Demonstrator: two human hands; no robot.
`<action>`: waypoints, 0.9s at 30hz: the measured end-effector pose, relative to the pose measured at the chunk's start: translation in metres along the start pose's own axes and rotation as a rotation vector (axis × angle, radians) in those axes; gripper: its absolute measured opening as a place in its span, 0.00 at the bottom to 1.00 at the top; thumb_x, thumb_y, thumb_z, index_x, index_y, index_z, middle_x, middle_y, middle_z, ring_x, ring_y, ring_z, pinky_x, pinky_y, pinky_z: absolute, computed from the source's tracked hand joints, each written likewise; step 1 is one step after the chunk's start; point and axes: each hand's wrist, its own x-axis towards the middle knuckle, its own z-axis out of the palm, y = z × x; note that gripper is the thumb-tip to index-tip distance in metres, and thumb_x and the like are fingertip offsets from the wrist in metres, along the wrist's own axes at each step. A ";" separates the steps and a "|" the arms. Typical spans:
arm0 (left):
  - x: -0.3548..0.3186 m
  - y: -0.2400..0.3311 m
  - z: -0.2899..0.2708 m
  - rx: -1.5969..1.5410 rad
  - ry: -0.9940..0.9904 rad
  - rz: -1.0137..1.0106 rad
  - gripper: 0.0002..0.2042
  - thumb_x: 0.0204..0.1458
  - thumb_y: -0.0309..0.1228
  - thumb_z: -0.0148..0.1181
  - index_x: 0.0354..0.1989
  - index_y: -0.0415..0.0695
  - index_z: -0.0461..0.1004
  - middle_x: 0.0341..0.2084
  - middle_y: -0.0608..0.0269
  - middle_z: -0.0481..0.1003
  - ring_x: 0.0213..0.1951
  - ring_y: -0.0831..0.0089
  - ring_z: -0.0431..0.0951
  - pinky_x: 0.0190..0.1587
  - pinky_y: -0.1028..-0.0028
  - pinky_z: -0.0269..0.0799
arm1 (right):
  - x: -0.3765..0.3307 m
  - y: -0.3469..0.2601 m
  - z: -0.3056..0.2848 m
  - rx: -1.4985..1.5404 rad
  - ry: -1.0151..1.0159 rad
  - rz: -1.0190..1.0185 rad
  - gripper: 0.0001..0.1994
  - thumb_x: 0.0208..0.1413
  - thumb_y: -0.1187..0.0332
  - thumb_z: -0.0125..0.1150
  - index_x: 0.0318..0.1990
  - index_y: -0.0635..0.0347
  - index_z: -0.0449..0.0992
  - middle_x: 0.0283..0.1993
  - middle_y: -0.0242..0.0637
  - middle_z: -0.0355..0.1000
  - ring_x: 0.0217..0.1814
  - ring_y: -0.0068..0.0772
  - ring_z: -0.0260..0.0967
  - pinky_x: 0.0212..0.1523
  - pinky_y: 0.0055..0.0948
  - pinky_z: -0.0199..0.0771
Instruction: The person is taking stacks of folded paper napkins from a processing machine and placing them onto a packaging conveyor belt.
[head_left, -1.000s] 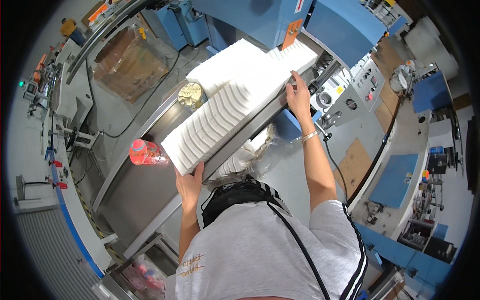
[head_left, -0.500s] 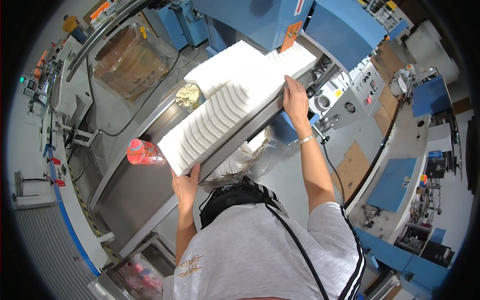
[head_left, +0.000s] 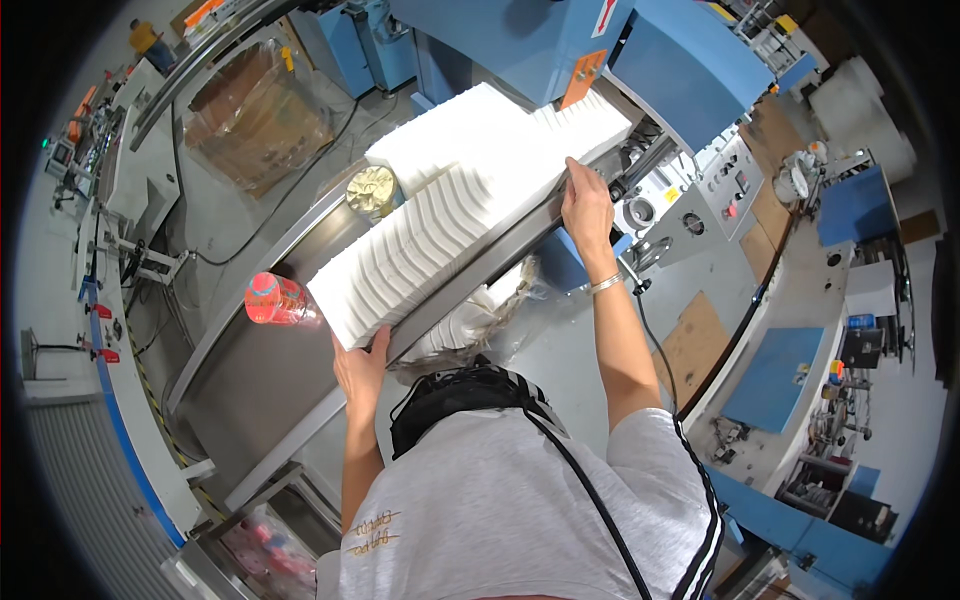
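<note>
A long row of folded white sheets, like tissues or napkins (head_left: 400, 255), lies slantwise on a metal conveyor table (head_left: 270, 370). My left hand (head_left: 361, 368) grips the near left end, thumb up on the side facing me and fingers partly hidden around the end. Along the same side, further right, my right hand (head_left: 588, 210) lies against the row with its fingers stretched out. A second white block (head_left: 450, 135) adjoins the row on its far side. Beside them stand a gold-topped round container (head_left: 372, 192) and a red-capped, red-labelled container (head_left: 275, 299) near the left end.
A blue machine (head_left: 500, 40) with an orange bracket (head_left: 583, 78) rises beyond the row. Below the table's near edge sits a plastic bag of white material (head_left: 480, 320). A control panel (head_left: 730, 185) is at right; a plastic-lined carton (head_left: 255, 120) stands far left.
The whole view has shifted slightly. Both hands keep their places on the white row, which shows no clear movement on the table.
</note>
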 end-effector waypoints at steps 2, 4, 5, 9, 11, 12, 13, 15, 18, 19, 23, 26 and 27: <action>0.000 0.001 0.000 -0.005 -0.007 -0.017 0.25 0.45 0.37 0.66 0.50 0.38 0.69 0.44 0.43 0.70 0.43 0.43 0.72 0.43 0.57 0.69 | 0.000 -0.001 -0.001 -0.015 0.000 -0.008 0.15 0.51 0.78 0.54 0.48 0.61 0.74 0.44 0.49 0.73 0.46 0.50 0.70 0.46 0.40 0.71; 0.000 0.000 0.000 -0.010 -0.006 -0.011 0.26 0.45 0.37 0.66 0.50 0.38 0.69 0.44 0.43 0.70 0.43 0.43 0.72 0.43 0.57 0.69 | 0.001 -0.002 0.000 -0.029 0.001 -0.014 0.15 0.51 0.78 0.54 0.47 0.61 0.74 0.43 0.49 0.73 0.45 0.50 0.70 0.46 0.40 0.71; 0.001 -0.001 0.001 -0.015 -0.005 -0.004 0.26 0.44 0.37 0.66 0.50 0.38 0.69 0.44 0.43 0.70 0.43 0.43 0.72 0.43 0.57 0.69 | 0.002 -0.001 0.001 -0.016 0.004 0.000 0.14 0.49 0.79 0.54 0.45 0.61 0.74 0.42 0.47 0.73 0.45 0.49 0.69 0.46 0.39 0.71; 0.001 -0.001 0.001 -0.023 -0.013 -0.016 0.25 0.45 0.37 0.66 0.50 0.38 0.69 0.44 0.43 0.70 0.43 0.42 0.72 0.43 0.57 0.69 | 0.008 0.000 0.002 0.084 0.013 0.049 0.12 0.48 0.78 0.54 0.41 0.61 0.75 0.40 0.46 0.73 0.43 0.49 0.70 0.44 0.40 0.71; 0.000 -0.002 0.002 -0.018 -0.017 0.000 0.25 0.45 0.37 0.66 0.50 0.37 0.69 0.44 0.43 0.70 0.42 0.42 0.72 0.43 0.56 0.69 | 0.011 0.000 0.001 0.097 -0.006 0.089 0.10 0.49 0.77 0.54 0.40 0.62 0.75 0.40 0.47 0.73 0.43 0.50 0.70 0.43 0.41 0.71; 0.000 -0.003 0.002 -0.019 -0.013 -0.004 0.25 0.45 0.37 0.66 0.50 0.37 0.69 0.44 0.43 0.70 0.42 0.42 0.72 0.43 0.56 0.69 | 0.013 0.000 0.001 0.109 -0.025 0.132 0.09 0.50 0.75 0.53 0.39 0.62 0.75 0.39 0.47 0.73 0.42 0.52 0.71 0.42 0.42 0.71; 0.000 -0.004 0.002 -0.020 -0.012 0.012 0.26 0.45 0.38 0.66 0.50 0.37 0.68 0.44 0.43 0.70 0.42 0.42 0.72 0.43 0.56 0.69 | 0.015 0.001 0.002 0.110 -0.026 0.126 0.09 0.50 0.75 0.53 0.39 0.62 0.75 0.39 0.47 0.73 0.42 0.52 0.71 0.42 0.42 0.71; -0.001 -0.005 0.002 -0.023 -0.003 0.020 0.26 0.45 0.38 0.66 0.50 0.36 0.68 0.45 0.43 0.69 0.42 0.42 0.72 0.42 0.56 0.69 | 0.019 0.003 0.003 0.151 -0.109 0.231 0.09 0.54 0.71 0.52 0.38 0.64 0.75 0.39 0.48 0.74 0.41 0.53 0.71 0.41 0.43 0.71; -0.001 -0.006 0.003 -0.002 -0.024 0.027 0.27 0.46 0.39 0.66 0.51 0.36 0.68 0.46 0.43 0.69 0.42 0.42 0.72 0.42 0.56 0.69 | 0.021 0.003 0.000 0.279 -0.196 0.373 0.15 0.54 0.61 0.56 0.42 0.64 0.75 0.38 0.48 0.75 0.42 0.52 0.72 0.44 0.38 0.71; -0.001 -0.006 0.003 -0.015 -0.031 0.005 0.26 0.46 0.39 0.66 0.51 0.36 0.68 0.46 0.43 0.69 0.42 0.42 0.72 0.42 0.56 0.69 | 0.023 0.004 -0.001 0.338 -0.245 0.460 0.18 0.54 0.58 0.58 0.43 0.64 0.75 0.39 0.48 0.75 0.42 0.50 0.73 0.45 0.37 0.71; -0.002 -0.009 0.003 -0.045 -0.023 -0.008 0.24 0.47 0.43 0.64 0.46 0.35 0.72 0.48 0.42 0.68 0.41 0.42 0.73 0.41 0.55 0.70 | 0.029 0.010 0.000 0.260 -0.357 0.374 0.28 0.48 0.50 0.63 0.48 0.67 0.74 0.38 0.48 0.75 0.44 0.45 0.73 0.46 0.35 0.70; -0.005 -0.016 0.004 0.061 -0.027 0.021 0.26 0.49 0.48 0.61 0.41 0.32 0.75 0.51 0.42 0.67 0.40 0.42 0.74 0.41 0.55 0.70 | 0.040 -0.002 -0.010 0.296 -0.536 0.516 0.34 0.45 0.46 0.66 0.48 0.72 0.73 0.37 0.42 0.75 0.32 0.35 0.75 0.40 0.29 0.72; -0.004 -0.012 0.002 0.059 -0.020 0.012 0.26 0.49 0.48 0.61 0.41 0.32 0.75 0.51 0.42 0.67 0.40 0.42 0.74 0.41 0.55 0.70 | 0.040 -0.002 -0.012 0.343 -0.546 0.491 0.38 0.45 0.44 0.66 0.51 0.74 0.70 0.32 0.37 0.73 0.26 0.26 0.73 0.29 0.23 0.71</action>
